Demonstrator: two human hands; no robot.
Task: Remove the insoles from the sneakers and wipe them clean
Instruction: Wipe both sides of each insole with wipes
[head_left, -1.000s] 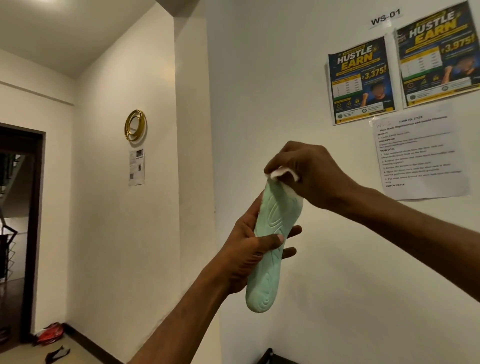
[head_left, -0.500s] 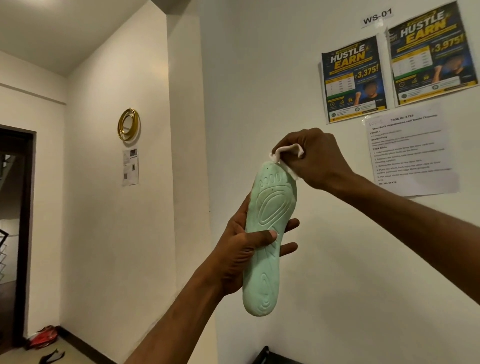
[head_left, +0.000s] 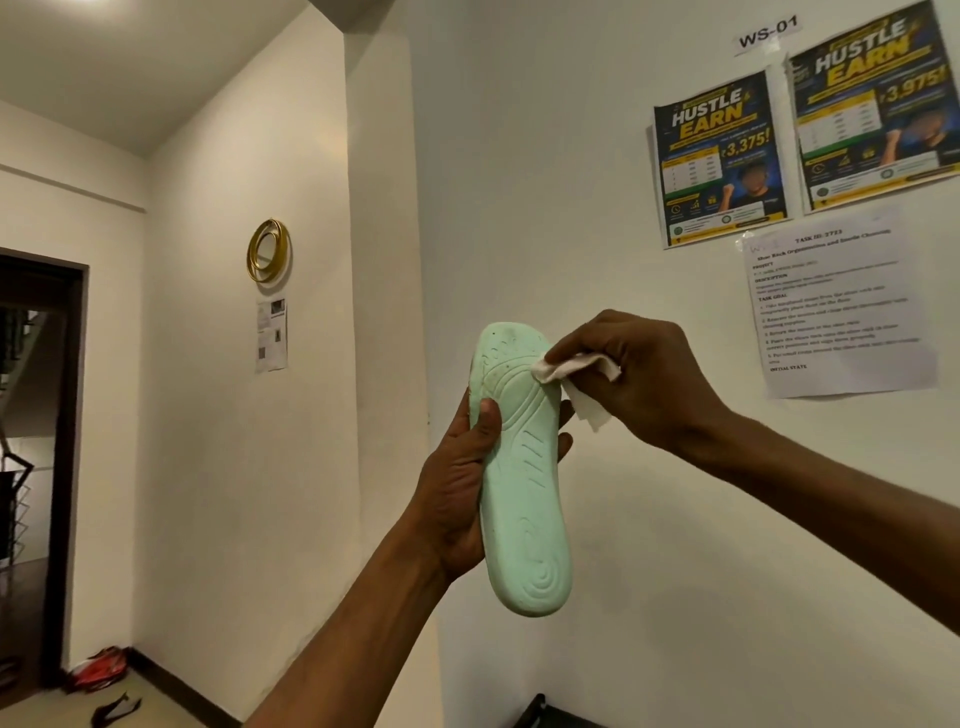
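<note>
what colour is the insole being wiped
Pale mint green, with a few small dark specks near its top; the head view shows the insole.

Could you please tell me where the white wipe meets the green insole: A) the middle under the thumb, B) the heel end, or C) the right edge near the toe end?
C: the right hand holds the wipe against the insole at its right edge, by the toe end.

A mint-green insole (head_left: 524, 493) shows embossed curved ridges, short slanted bars and concentric heel rings, with dark specks near its toe. The wipe (head_left: 566, 366) is white. The wall (head_left: 519, 156) is cream-white. The posters (head_left: 719, 156) are navy, lettered in yellow and white. The sheet (head_left: 841, 306) is white with black print, and the ring (head_left: 268, 250) is gold.
</note>
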